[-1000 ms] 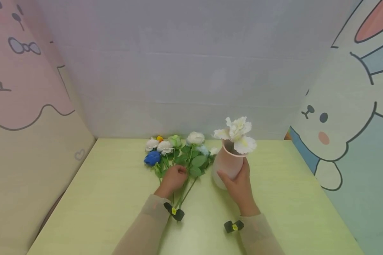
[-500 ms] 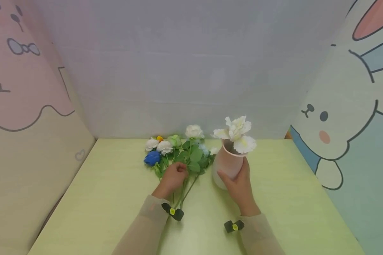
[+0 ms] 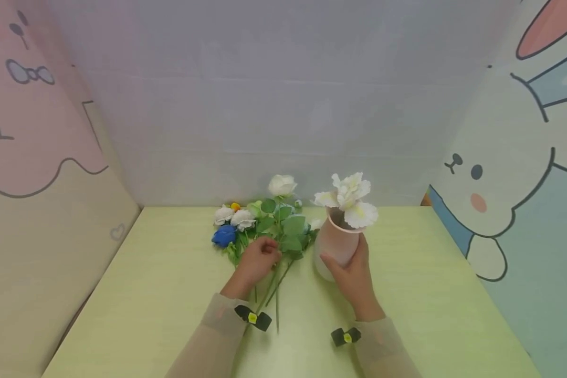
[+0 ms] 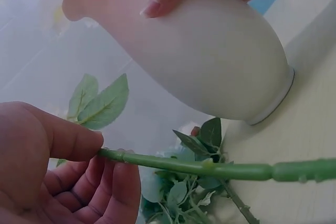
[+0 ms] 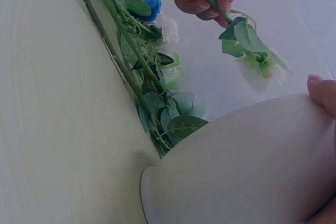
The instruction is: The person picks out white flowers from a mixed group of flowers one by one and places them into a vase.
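My left hand (image 3: 259, 258) pinches the green stem (image 4: 231, 170) of a white rose (image 3: 282, 185) between thumb and fingers. The bloom stands above the other flowers, green leaves just below it, and the right wrist view shows the stem held over the table. My right hand (image 3: 355, 281) is wrapped round the side of a pale pink-and-white vase (image 3: 334, 247), thumb toward me. A large white ruffled flower (image 3: 350, 202) sticks out of the vase's mouth; its stem is hidden inside. In the left wrist view the right thumb (image 4: 163, 1) lies on the vase wall.
Left of the vase lies a bunch of artificial flowers, among them a blue rose (image 3: 224, 235), white blooms (image 3: 243, 219) and a small orange one (image 3: 235, 206). Their stems point toward me across the pale yellow table (image 3: 170, 294). A grey backdrop (image 3: 283, 115) rises behind the table.
The white rose has risen out of the bunch and shifted slightly left, its leaves moving with it. My left hand has moved only a little; the right hand and vase hold nearly still.
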`<action>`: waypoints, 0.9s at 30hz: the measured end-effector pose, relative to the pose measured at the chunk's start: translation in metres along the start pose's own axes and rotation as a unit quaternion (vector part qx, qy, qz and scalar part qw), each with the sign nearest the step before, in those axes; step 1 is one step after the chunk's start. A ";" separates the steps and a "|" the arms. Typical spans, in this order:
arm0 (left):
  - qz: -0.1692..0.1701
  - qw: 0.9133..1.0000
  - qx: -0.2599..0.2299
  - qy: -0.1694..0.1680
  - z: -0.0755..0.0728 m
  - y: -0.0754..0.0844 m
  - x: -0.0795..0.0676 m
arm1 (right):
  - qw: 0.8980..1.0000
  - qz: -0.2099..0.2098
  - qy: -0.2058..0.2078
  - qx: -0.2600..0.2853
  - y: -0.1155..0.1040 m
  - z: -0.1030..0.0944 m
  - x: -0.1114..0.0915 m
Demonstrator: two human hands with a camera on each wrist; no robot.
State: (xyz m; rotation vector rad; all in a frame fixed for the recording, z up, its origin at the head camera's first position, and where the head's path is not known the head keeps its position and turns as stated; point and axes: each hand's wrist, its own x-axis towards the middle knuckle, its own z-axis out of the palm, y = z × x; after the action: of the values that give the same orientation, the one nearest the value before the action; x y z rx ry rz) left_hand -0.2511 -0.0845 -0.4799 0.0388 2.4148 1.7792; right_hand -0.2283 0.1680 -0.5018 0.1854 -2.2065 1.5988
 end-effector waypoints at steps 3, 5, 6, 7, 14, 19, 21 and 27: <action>0.017 1.000 -0.018 0.008 0.000 0.003 -0.001 | 1.000 -0.006 -0.001 -0.001 0.002 -0.001 0.000; 0.030 0.999 -0.032 0.011 0.000 0.005 -0.001 | 1.000 -0.007 0.000 -0.003 0.002 -0.001 0.000; 0.034 0.999 -0.039 0.013 0.000 0.006 -0.001 | 1.000 -0.007 0.000 -0.003 0.001 -0.001 0.000; 0.039 0.998 -0.045 0.015 0.001 0.007 -0.001 | 1.000 -0.007 0.001 -0.002 0.000 0.000 0.000; 0.071 0.994 -0.078 0.024 0.000 0.014 -0.005 | 1.000 -0.004 -0.006 0.010 -0.032 -0.002 -0.003; 0.083 0.992 -0.092 0.026 -0.001 0.021 -0.008 | 1.000 -0.001 -0.010 0.001 -0.048 -0.005 -0.005; 0.085 0.991 -0.098 0.028 -0.001 0.024 -0.010 | 1.000 -0.004 -0.010 0.002 -0.048 -0.004 -0.005; 0.110 0.986 -0.121 0.034 -0.002 0.032 -0.014 | 1.000 -0.002 -0.013 0.005 -0.043 -0.004 -0.004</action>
State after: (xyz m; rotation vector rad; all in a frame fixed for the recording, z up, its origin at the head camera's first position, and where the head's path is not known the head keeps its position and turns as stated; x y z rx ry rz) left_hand -0.2391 -0.0782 -0.4477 0.2303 2.2962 2.1921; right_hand -0.2094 0.1566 -0.4649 0.2143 -2.2162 1.6143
